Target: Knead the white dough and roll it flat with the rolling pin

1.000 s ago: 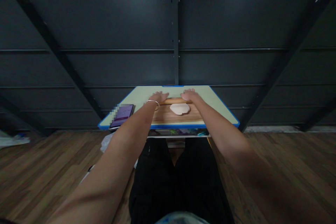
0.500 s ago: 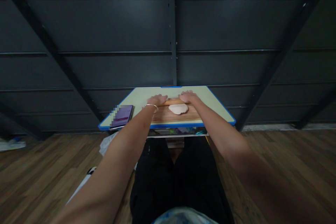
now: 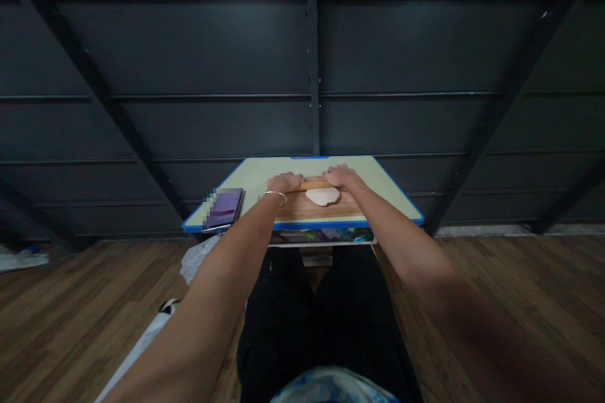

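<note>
A wooden rolling pin [image 3: 314, 184] lies crosswise on a wooden board [image 3: 302, 209]. My left hand [image 3: 285, 181] is closed over its left end, and my right hand [image 3: 340, 175] over its right end. On the near side of the pin sits a flattened, pale piece of dough [image 3: 323, 196] with an uneven round outline; its far edge meets the pin. The fingers of both hands are partly hidden by the backs of the hands. A bracelet [image 3: 282, 194] circles my left wrist.
The board rests on a small pale-green table [image 3: 392, 192] with a blue rim. A phone [image 3: 224, 208] lies at the table's left side. Under the tabletop is a shelf [image 3: 321, 236] with colourful items. A dark panelled wall [image 3: 236, 44] stands behind; white plastic [image 3: 195, 259] hangs at lower left.
Both hands and the rolling pin stay almost in the same place over the dough's far edge. The whole view has shifted slightly.
</note>
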Tool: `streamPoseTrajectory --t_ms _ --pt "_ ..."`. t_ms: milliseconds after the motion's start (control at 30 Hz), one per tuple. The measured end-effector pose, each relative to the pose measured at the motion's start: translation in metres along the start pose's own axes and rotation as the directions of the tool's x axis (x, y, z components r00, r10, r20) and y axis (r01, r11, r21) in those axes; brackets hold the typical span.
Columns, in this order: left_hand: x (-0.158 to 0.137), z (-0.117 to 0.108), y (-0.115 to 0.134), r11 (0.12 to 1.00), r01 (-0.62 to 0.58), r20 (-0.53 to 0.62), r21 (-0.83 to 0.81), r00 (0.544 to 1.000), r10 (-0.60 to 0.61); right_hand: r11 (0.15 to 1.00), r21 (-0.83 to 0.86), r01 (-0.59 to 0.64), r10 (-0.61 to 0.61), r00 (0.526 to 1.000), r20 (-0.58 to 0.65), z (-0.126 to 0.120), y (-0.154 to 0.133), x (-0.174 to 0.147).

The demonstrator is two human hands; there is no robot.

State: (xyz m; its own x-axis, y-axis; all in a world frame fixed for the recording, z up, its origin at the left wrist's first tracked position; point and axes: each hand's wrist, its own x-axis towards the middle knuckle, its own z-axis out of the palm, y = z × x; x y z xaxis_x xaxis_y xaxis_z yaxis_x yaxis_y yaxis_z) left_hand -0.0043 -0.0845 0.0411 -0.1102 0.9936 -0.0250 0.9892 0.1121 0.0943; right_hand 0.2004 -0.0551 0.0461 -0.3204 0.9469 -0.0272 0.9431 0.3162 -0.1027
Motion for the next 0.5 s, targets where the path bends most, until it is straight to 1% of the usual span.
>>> streamPoseTrajectory --t_ms 67,133,300,500 --pt "-0.0035 -0.0025 0.0019 0.999 0.049 0.043 -0.022 0.998 -0.048 1.0 0.005 -0.005 0.005 1.0 -0.002 0.0012 0.0007 0.0009" --pt "-0.0062 -0.0044 0.0033 0.997 0.062 0.057 -0.036 0.997 -0.059 1.0 0.016 -0.001 0.001 1.0 0.012 0.0019 0.0014 0.0022" --pt "-0.0069 -0.0036 0.0037 0.998 0.059 0.041 -0.033 0.997 -0.058 0.999 0.02 0.033 -0.033 0.999 0.027 0.001 0.0022 0.0036" --pt "-0.0036 0.0001 0.0015 0.999 0.041 0.026 -0.025 0.999 -0.041 1.0 0.027 0.012 -0.012 1.0 0.019 -0.0013 0.0003 -0.0018"
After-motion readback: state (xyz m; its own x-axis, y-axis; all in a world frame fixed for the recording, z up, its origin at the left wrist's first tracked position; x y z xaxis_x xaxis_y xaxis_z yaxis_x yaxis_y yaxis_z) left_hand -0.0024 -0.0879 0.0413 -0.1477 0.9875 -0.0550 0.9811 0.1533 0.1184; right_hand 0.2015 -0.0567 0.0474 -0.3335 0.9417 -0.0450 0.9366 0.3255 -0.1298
